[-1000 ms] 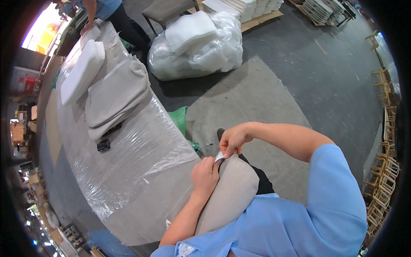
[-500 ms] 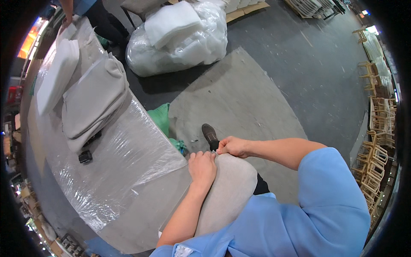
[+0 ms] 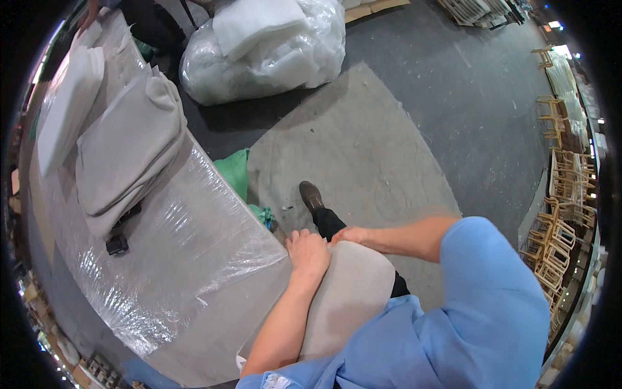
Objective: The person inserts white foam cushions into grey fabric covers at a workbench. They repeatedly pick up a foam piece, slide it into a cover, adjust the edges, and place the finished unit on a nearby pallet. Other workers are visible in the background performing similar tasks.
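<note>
A light grey fabric-covered cushion (image 3: pixel 346 292) rests on my lap, against the table's near right edge. My left hand (image 3: pixel 310 253) grips its far left corner, with the fingers curled over the rim. Right beside it, my right hand (image 3: pixel 350 236) has its fingers closed at the far edge of the same cushion. The two hands almost touch. What lies under my fingertips is hidden, and the right forearm is slightly blurred.
Clear plastic film wraps the table (image 3: pixel 188 227) on the left. It carries stacked grey fabric covers (image 3: pixel 133 142), white foam pads (image 3: pixel 68 110) and a small black device (image 3: pixel 117 244). Beyond are a green sack (image 3: pixel 234 172), a bagged foam bundle (image 3: pixel 265 65) and another person's arm (image 3: pixel 89 14). Wooden chair frames (image 3: pixel 551 246) line the right.
My right hand has dropped slightly toward me along the cushion's far edge, and its arm is moving. The left hand keeps its hold. The view has shifted slightly.
</note>
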Motion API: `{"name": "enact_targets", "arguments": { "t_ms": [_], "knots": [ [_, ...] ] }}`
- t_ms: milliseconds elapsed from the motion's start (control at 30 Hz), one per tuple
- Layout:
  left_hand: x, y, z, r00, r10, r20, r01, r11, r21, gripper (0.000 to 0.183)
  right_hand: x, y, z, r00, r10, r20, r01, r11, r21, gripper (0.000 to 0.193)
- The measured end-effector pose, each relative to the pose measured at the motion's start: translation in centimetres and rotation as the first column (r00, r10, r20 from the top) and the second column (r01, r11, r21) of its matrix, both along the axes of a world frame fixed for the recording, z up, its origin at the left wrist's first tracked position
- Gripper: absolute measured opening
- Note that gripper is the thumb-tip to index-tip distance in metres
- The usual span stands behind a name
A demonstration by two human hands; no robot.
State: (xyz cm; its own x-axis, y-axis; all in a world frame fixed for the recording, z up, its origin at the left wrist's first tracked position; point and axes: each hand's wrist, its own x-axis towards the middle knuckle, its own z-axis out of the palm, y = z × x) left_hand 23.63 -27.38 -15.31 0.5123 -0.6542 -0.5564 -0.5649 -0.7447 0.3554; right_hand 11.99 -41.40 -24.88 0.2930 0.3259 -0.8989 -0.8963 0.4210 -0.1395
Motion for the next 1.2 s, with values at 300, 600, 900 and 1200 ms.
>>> {"name": "enact_targets", "arguments": {
  "t_ms": [300, 600, 900, 1200],
  "knots": [
    [1.6, 1.9, 4.2, 0.741, 0.172, -0.650, -0.362, 0.917, -0.170, 0.038, -1.1, 2.7, 4.3, 0.879, -0.475, -0.025, 0.468, 0.853, 0.232, 0.026],
    [-1.2, 5.4, 9.0, 0.480, 0.151, -0.864, -0.529, 0.835, -0.149, 0.064, -2.6, 5.3, 5.3, 0.676, -0.707, -0.208, 0.730, 0.602, 0.326, 0.031],
    [-1.6, 6.9, 6.0, 0.485, 0.219, -0.846, -0.560, 0.822, -0.108, 0.061, -1.6, 6.7, 2.9, 0.704, -0.684, -0.190, 0.703, 0.634, 0.322, 0.027],
    [-1.3, 8.1, 4.7, 0.727, 0.110, -0.677, -0.404, 0.866, -0.294, 0.047, -0.9, 2.0, 7.3, 0.642, -0.695, 0.323, 0.762, 0.625, -0.170, 0.023]
  ]
}}
